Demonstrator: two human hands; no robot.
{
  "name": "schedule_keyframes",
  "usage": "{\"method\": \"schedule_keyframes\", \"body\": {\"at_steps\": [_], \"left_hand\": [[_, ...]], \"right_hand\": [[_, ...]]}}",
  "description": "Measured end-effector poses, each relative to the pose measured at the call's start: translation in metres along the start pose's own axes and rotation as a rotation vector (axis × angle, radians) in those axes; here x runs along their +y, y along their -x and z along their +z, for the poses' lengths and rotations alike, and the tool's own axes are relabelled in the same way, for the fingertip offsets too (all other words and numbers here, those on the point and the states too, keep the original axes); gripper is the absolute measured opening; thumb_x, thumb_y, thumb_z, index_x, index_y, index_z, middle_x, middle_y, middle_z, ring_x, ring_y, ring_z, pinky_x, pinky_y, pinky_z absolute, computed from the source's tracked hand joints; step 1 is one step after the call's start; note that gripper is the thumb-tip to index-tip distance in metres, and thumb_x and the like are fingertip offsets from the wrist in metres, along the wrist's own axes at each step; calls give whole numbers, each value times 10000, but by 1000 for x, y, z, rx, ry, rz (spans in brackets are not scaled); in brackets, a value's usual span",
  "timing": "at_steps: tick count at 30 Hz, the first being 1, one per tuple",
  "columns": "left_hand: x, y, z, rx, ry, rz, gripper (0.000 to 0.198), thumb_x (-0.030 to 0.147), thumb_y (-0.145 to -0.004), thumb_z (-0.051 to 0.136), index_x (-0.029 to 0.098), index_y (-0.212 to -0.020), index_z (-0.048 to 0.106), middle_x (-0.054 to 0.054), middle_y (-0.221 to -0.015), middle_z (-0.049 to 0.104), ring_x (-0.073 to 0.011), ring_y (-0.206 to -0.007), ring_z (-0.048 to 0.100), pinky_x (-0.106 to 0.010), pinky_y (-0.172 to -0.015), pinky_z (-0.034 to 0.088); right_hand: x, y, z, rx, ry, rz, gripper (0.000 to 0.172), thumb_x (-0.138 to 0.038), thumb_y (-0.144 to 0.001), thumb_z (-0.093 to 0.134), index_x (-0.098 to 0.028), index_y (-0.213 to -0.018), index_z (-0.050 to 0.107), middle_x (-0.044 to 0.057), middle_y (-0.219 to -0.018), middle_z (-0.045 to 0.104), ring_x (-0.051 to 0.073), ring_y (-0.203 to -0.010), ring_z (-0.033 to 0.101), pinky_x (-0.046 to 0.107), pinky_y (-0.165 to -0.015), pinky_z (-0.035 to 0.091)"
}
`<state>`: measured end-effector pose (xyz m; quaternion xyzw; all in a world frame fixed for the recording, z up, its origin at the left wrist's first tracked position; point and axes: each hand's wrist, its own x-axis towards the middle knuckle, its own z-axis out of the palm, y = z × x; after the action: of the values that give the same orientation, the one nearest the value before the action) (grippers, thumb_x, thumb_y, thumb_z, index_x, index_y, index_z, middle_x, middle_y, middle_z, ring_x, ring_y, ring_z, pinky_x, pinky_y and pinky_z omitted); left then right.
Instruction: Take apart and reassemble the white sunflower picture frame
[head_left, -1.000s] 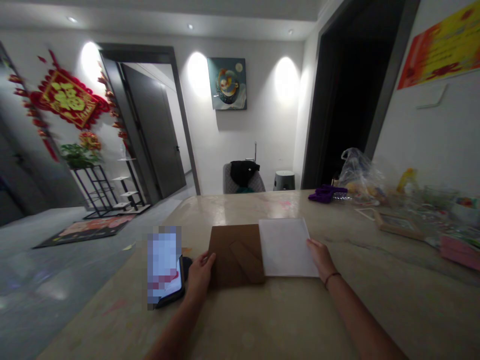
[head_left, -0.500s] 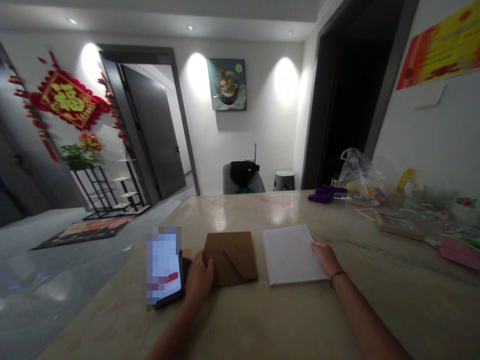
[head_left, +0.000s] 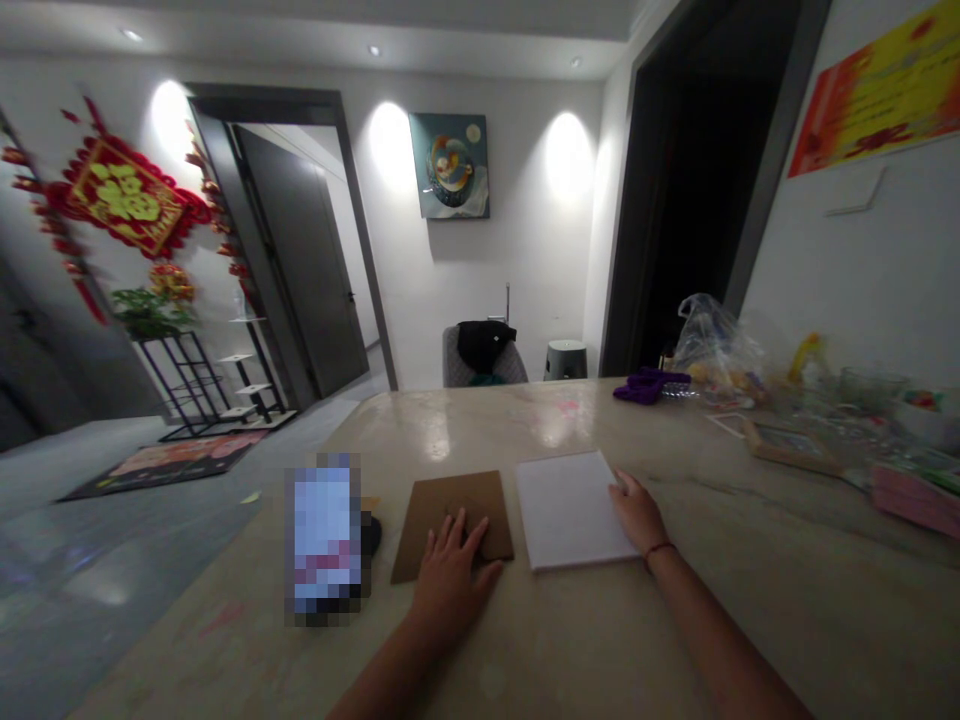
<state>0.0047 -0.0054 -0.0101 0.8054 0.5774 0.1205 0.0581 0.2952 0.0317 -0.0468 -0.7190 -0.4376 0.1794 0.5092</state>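
Observation:
A brown envelope-like square (head_left: 427, 505) lies flat on the stone-patterned table (head_left: 525, 650). My left hand (head_left: 454, 575) rests palm down on its lower part, fingers spread. To the right of it lies a flat white square (head_left: 574, 510). My right hand (head_left: 637, 512), with a thin red band at the wrist, grips the right edge of this white square between thumb and fingers. A phone (head_left: 324, 540) with a blurred, lit screen stands left of the brown square, a dark round object (head_left: 371, 537) just behind it.
On the right side of the table are a wooden frame (head_left: 791, 447), a purple cloth (head_left: 649, 386), a clear plastic bag (head_left: 716, 350), pink packs (head_left: 915, 498) and glassware. A chair (head_left: 484, 355) with black clothing stands beyond the far edge.
My left hand has let go of the brown square's left edge and moved right onto its surface, fingers spread. The brown square has turned slightly. My right hand still grips the white square.

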Motion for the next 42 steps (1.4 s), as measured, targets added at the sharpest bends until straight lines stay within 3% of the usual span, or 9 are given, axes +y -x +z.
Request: {"method": "schedule_keyframes", "body": {"at_steps": [5,8,13,18,20,24,26,34,42], "left_hand": [[-5,-1,-2,-31,25,41,562,460,-784,418,241,-1299,373,-102,-1416,258,-253,-1303,201,-451,-1048,158],[-6,-5,-2,-12,175,61,521,422,-794,414,228,-1277,404,-84,-1397,309,-220,-1289,256,-441,-1053,151],[1,-9,-10,111,688,-46,388,427,-792,418,177,-989,641,-92,-1108,617,-221,-1079,517,-352,-974,325],[2,-11,-15,-18,1205,-177,330,420,-683,595,140,-847,654,-65,-811,696,-208,-763,630,-290,-704,478],[-3,-11,-16,12,1309,-285,296,357,-642,652,131,-832,641,-71,-794,695,-192,-679,635,-278,-634,484],[-14,-12,-25,53,1462,-450,204,270,-695,601,146,-855,621,-65,-747,695,-174,-596,634,-265,-553,484],[-17,-13,-31,68,1505,-523,173,237,-729,558,155,-872,612,-56,-694,689,-172,-574,634,-257,-521,481],[-27,-18,-35,178,1503,-638,165,232,-771,511,168,-909,577,-26,-640,668,-168,-539,625,-264,-491,475],[-34,-22,-25,207,1283,-613,120,236,-770,497,182,-799,600,-49,-677,688,-207,-642,649,-315,-639,496]], "right_hand": [[-6,-1,-3,-37,-131,-9,456,-335,-622,421,-91,-932,648,129,-993,653,244,-961,568,318,-821,418],[-11,1,-4,-45,-207,2,417,-350,-597,451,-104,-853,669,102,-914,678,243,-912,588,316,-785,440],[-25,17,9,-68,-308,8,366,-373,-597,488,-139,-806,676,91,-895,684,230,-885,599,309,-758,454],[-48,43,28,-103,-456,6,407,-401,-583,541,-135,-865,663,100,-975,666,245,-958,577,346,-829,429],[-58,52,30,-198,-575,31,425,-417,-591,577,-141,-906,653,98,-981,664,240,-942,585,338,-788,450],[-71,64,27,-444,-824,241,455,-452,-669,543,-166,-1017,605,77,-838,691,197,-725,642,306,-629,479],[-72,68,30,-453,-858,274,420,-438,-672,538,-166,-982,615,69,-793,691,184,-689,643,297,-620,478],[-68,78,52,-339,-655,-7,201,-303,-610,555,-196,-744,659,38,-785,692,198,-783,620,329,-753,461],[-72,79,44,-387,-755,177,291,-312,-580,600,-162,-827,634,60,-839,686,206,-765,617,308,-646,479]]}}
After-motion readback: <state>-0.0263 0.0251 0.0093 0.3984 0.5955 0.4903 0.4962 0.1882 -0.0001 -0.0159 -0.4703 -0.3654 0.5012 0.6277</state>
